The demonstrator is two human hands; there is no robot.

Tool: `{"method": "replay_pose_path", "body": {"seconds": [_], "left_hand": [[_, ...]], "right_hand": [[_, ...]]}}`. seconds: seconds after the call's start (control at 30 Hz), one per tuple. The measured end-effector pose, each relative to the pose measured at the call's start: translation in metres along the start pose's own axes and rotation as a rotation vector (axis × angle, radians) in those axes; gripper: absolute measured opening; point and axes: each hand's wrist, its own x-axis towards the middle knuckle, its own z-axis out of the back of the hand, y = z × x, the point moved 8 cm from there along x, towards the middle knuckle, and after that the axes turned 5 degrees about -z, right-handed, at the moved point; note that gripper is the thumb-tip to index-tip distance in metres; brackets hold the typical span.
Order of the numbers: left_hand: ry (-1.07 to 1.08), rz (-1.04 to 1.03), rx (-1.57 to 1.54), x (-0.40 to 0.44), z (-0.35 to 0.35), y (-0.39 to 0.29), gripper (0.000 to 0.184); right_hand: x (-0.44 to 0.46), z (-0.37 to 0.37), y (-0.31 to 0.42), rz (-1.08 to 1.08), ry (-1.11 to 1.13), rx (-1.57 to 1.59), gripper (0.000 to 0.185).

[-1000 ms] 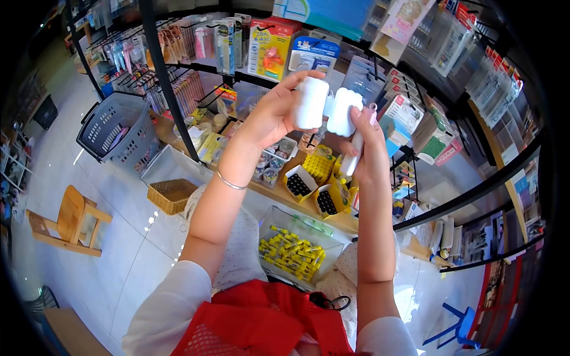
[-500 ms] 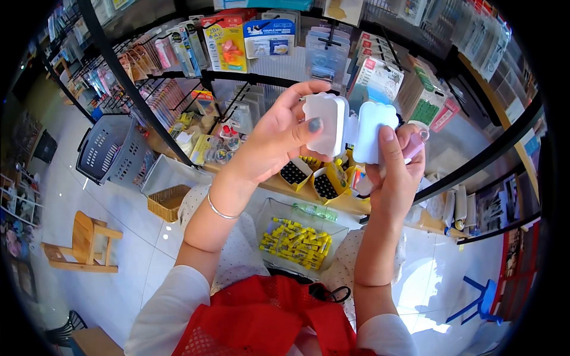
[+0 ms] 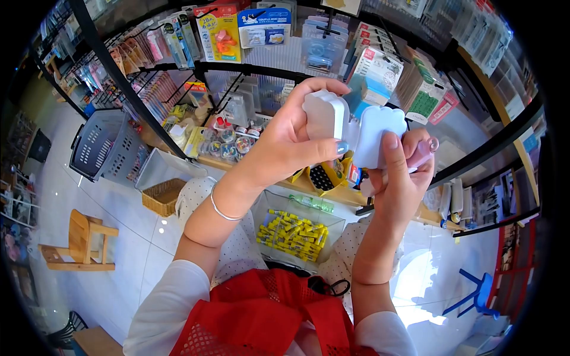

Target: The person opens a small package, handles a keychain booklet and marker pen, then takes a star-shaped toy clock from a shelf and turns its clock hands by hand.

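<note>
A small pale, scalloped-edged hinged case [image 3: 373,135] is spread apart between my hands, its two halves joined in the middle. My left hand [image 3: 300,127] grips the thick white half, fingers behind it and thumb at its lower edge. My right hand [image 3: 399,175] pinches the flat lilac half, thumb on its face. Also in my right hand is a small pink translucent item [image 3: 421,153] with a ring at its end; its kind I cannot make out. Below, a clear bin [image 3: 338,224] between my knees holds many small yellow tubes [image 3: 291,236].
Racks of hanging packages [image 3: 222,38] stand ahead, with a black post [image 3: 119,77] at the left. Jars [image 3: 228,142] and yellow boxes [image 3: 323,178] sit on the lower shelf. A grey basket [image 3: 110,142], wooden chair [image 3: 83,243] and blue stool [image 3: 478,293] are on the floor.
My left thumb has slid off the white half's face towards its lower edge. That half has turned and shows its thick side. Both hands have shifted slightly right, and the view has moved a little.
</note>
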Motion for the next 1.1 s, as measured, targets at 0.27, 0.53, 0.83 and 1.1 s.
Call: {"method": "replay_pose_path", "body": {"seconds": [0.27, 0.53, 0.83, 1.1], "left_hand": [[0.067, 0.028, -0.024, -0.007, -0.003, -0.008, 0.071], [-0.042, -0.009, 0.044, -0.008, 0.004, -0.014, 0.060], [-0.033, -0.222, 0.152, -0.009, 0.000, -0.035, 0.058], [-0.029, -0.546, 0.381, -0.018, -0.004, -0.055, 0.058]], "right_hand": [[-0.006, -0.009, 0.000, 0.022, 0.062, -0.013, 0.031], [-0.012, -0.008, 0.003, 0.012, 0.029, -0.075, 0.032], [-0.028, -0.009, 0.027, 0.314, -0.003, -0.386, 0.033], [-0.056, -0.048, 0.049, 0.811, 0.300, -0.766, 0.039]]}}
